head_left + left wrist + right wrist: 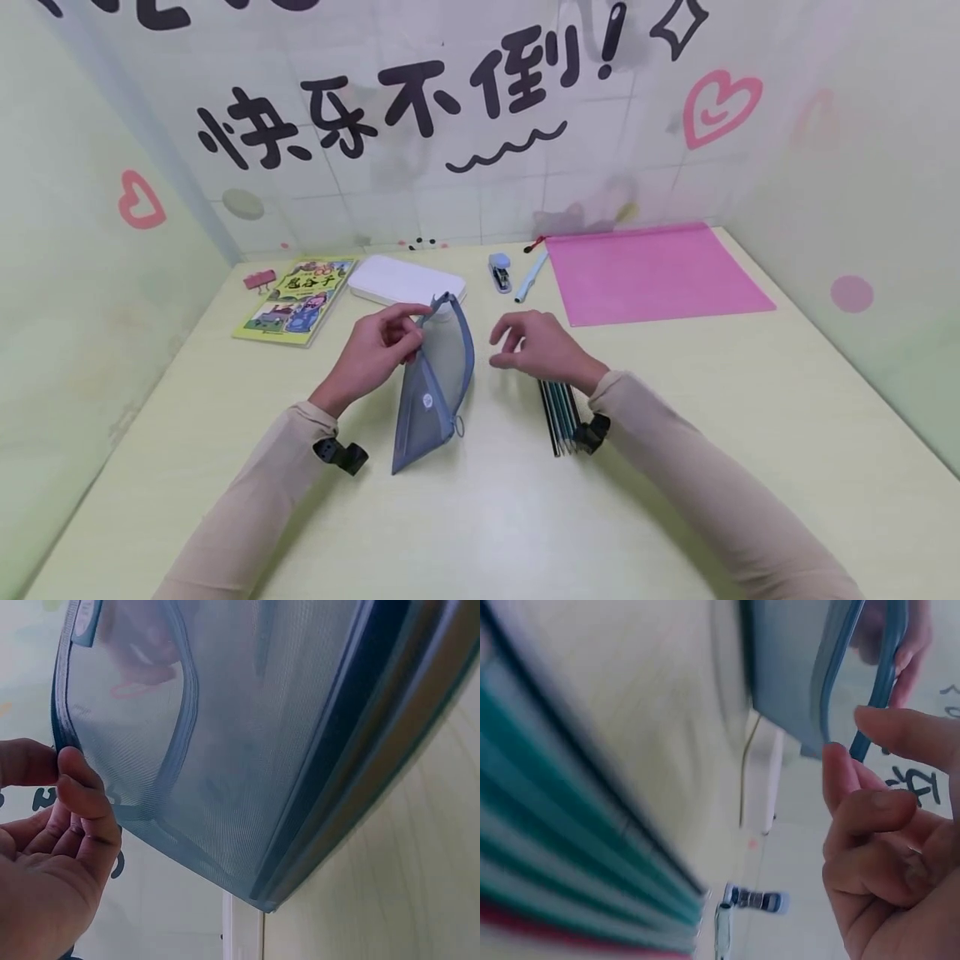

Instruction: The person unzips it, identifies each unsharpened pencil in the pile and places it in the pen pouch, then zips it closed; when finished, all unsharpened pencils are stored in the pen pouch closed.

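Note:
A blue mesh zipper pouch [442,375] stands upright on the table with its zipped mouth spread apart. My left hand [378,346] pinches the pouch's edge near the top between thumb and forefinger, as the left wrist view of the pouch [225,750] also shows. To the right of the pouch, my right hand [543,346] hovers with loosely bent fingers [870,817] and holds nothing. Several dark green pencils [558,417] lie side by side beneath the right wrist, partly hidden by it; the pencils [577,825] look blurred up close in the right wrist view.
Along the back of the table are a pink binder clip [259,279], a yellow comic book [296,302], a white case [405,279], a blue stapler [499,273], a light blue pen [531,277] and a pink translucent folder [660,275]. Walls enclose the table's back and sides.

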`<state>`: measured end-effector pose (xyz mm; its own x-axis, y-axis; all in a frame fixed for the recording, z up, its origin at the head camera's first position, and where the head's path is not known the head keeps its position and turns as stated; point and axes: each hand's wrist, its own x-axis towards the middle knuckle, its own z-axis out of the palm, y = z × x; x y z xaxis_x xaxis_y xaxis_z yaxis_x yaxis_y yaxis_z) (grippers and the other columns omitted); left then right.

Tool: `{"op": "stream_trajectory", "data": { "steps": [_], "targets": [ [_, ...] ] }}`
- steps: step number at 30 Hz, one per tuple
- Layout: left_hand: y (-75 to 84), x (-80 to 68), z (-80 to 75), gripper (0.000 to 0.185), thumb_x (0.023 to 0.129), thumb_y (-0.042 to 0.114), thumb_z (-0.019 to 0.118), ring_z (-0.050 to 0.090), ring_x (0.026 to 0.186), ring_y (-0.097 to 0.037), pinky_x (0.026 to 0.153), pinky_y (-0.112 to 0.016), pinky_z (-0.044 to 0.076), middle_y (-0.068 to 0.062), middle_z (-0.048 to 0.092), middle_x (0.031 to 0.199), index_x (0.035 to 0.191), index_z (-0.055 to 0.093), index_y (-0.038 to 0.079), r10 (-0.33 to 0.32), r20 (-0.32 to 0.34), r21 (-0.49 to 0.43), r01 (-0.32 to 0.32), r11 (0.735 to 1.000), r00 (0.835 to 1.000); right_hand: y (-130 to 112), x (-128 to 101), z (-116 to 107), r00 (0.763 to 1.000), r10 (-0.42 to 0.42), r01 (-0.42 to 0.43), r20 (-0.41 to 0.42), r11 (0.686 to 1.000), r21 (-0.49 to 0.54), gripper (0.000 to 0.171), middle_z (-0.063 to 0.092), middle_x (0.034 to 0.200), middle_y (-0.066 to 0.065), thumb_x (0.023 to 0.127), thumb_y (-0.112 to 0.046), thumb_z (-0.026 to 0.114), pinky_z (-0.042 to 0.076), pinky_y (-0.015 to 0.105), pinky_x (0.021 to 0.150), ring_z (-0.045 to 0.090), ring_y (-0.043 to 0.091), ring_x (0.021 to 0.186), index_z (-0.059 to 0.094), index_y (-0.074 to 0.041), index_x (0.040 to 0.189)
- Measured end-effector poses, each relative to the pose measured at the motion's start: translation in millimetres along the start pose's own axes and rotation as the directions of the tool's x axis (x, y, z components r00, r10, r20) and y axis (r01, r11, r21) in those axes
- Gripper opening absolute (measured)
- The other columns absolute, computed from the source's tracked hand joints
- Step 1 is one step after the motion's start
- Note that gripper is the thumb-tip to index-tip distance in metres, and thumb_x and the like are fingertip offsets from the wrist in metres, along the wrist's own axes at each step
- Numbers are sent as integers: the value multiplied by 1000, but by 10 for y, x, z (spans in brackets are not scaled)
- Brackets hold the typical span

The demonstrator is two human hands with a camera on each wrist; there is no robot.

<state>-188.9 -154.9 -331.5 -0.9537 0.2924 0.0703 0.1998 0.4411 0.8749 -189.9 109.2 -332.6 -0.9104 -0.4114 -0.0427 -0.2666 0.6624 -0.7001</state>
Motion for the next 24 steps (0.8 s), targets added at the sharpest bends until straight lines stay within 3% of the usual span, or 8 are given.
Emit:
{"op": "stream_trajectory", "data": {
  "steps": [5,11,19,24],
  "targets": [
    [1,-14,0,36,98,11,56,59,69,-16,67,-30,56,-9,63,91,133,61,9,-4,2,5,4,1000,1000,191,-56,-67,995,63,-52,75,990,-133,23,72,84,6,84,-17,76,50,26,65,62,14,71,70,-6,104],
    [2,-24,-16,36,98,11,57,60,68,-15,68,-39,58,-9,63,90,134,60,8,10,4,1,-10,1000,1000,336,-111,-114,992,104,-89,70,978,-189,15,68,77,6,77,-1,67,45,25,57,55,14,61,71,-6,90],
    [-16,-24,-23,35,98,11,56,59,68,-15,68,-37,57,-8,63,90,133,61,10,8,0,-3,-8,1000,1000,320,-87,-45,992,90,-67,85,969,-239,17,61,71,3,75,-1,66,42,25,59,52,15,61,71,-8,89],
    [-22,-24,-24,35,98,11,56,59,68,-15,68,-37,57,-8,62,90,133,61,9,15,1,-4,-15,1000,1000,270,-83,5,991,100,-68,87,947,-314,13,60,81,5,78,-7,71,42,26,62,52,17,66,71,-11,91]
  ]
}}
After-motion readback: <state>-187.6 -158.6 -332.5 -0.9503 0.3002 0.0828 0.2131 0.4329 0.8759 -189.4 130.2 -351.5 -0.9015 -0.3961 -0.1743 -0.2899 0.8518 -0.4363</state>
